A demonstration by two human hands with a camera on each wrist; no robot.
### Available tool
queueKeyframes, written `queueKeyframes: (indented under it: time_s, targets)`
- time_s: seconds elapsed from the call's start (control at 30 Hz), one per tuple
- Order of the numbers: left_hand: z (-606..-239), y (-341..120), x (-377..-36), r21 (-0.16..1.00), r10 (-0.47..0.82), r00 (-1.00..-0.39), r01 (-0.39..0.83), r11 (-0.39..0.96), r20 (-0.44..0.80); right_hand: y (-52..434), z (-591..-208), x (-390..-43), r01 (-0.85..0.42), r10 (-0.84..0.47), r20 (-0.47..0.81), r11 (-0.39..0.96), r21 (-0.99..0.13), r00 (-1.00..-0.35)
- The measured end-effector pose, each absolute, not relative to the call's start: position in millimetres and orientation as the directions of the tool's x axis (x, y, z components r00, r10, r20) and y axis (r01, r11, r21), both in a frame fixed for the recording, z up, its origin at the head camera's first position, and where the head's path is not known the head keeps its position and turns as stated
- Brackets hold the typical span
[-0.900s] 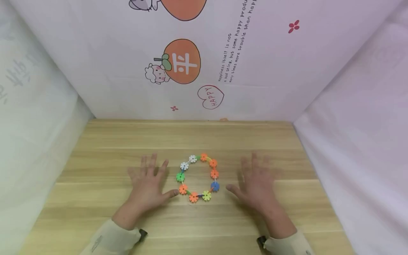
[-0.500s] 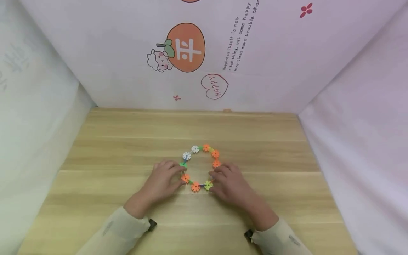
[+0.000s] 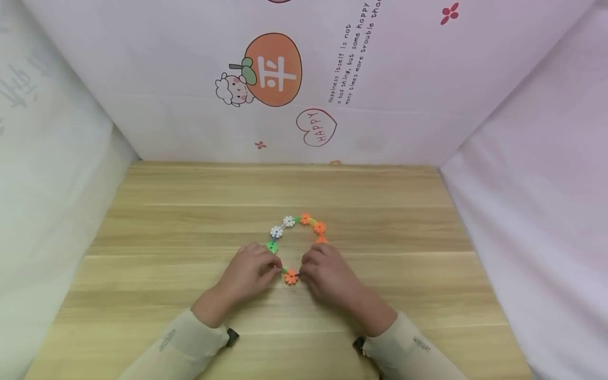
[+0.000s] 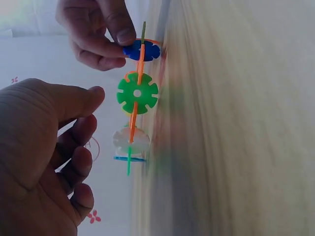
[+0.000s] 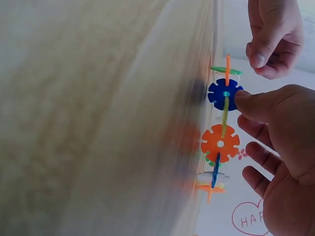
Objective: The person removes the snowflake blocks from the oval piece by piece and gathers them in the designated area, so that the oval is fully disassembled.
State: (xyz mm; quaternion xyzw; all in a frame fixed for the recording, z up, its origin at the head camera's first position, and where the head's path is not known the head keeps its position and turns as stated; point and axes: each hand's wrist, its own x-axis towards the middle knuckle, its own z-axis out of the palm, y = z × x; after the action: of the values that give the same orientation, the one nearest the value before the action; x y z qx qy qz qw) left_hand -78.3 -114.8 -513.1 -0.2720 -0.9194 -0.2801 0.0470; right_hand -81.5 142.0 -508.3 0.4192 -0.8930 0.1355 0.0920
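Note:
A ring of slotted plastic snowflake discs (image 3: 319, 227) lies on the wooden table. It mixes orange, white, green, blue and yellow discs linked edge to edge. On the ring's near right side my right hand (image 3: 331, 274) pinches a blue disc (image 5: 222, 94) between thumb and finger, and hides part of the ring in the head view. My left hand (image 3: 249, 270) is at the near left, overlapping an orange disc from above. The left wrist view shows its loosely curled fingers (image 4: 83, 130) beside a green disc (image 4: 138, 93), with a gap and nothing held. An orange disc (image 3: 291, 277) shows between the hands.
The wooden table (image 3: 190, 211) is walled by white cloth on the left, right and back. Printed fruit, a heart and lettering mark the back cloth (image 3: 389, 105). A dark strap piece (image 3: 231, 338) sits at the left cuff, another (image 3: 359, 345) at the right.
Both hands began spread flat on either side of the ring, then came inward to its near edge. The right hand has taken hold of a disc; both hands' fingers have curled.

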Motion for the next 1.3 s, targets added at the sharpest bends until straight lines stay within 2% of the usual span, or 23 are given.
queueKeyframes:
  time_s: [0.3, 0.43, 0.63, 0.8, 0.9, 1.03, 1.17, 1.3]
  targets:
    - [-501.1, -111.2, -82.8, 0.569, 0.495, -0.778, 0.624, 0.536, 0.386, 141.8, -485.7, -94.2, -0.718, -0.645, 0.321, 0.577, -0.390, -0.693]
    - [-492.2, -109.2, -87.1, 0.555, 0.489, -0.738, 0.673, 0.489, 0.464, 143.8, -475.3, -100.0, -0.679, -0.597, 0.342, 0.543, -0.494, -0.726]
    - [-483.5, -105.0, -92.5, 0.505, 0.468, -0.690, 0.723, 0.471, 0.552, 145.0, -459.3, -102.8, -0.581, -0.536, 0.296, 0.503, -0.640, -0.791]
    - [-476.6, -100.5, -94.6, 0.495, 0.419, -0.661, 0.747, 0.444, 0.622, 146.4, -451.1, -105.2, -0.542, -0.519, 0.287, 0.447, -0.712, -0.805]
    - [-474.0, -98.7, -94.5, 0.506, 0.394, -0.660, 0.748, 0.430, 0.640, 147.4, -448.4, -104.8, -0.537, -0.517, 0.291, 0.427, -0.727, -0.805]
    - [-472.4, -96.7, -93.9, 0.552, 0.367, -0.677, 0.734, 0.395, 0.638, 147.2, -447.5, -102.6, -0.584, -0.532, 0.325, 0.440, -0.683, -0.782]
    - [-470.1, -95.4, -94.3, 0.593, 0.355, -0.685, 0.728, 0.343, 0.636, 142.7, -448.7, -102.2, -0.702, -0.545, 0.459, 0.419, -0.576, -0.702]
    - [-465.2, -93.6, -94.5, 0.581, 0.357, -0.677, 0.736, 0.347, 0.644, 137.5, -447.7, -103.1, -0.782, -0.518, 0.587, 0.378, -0.495, -0.622]
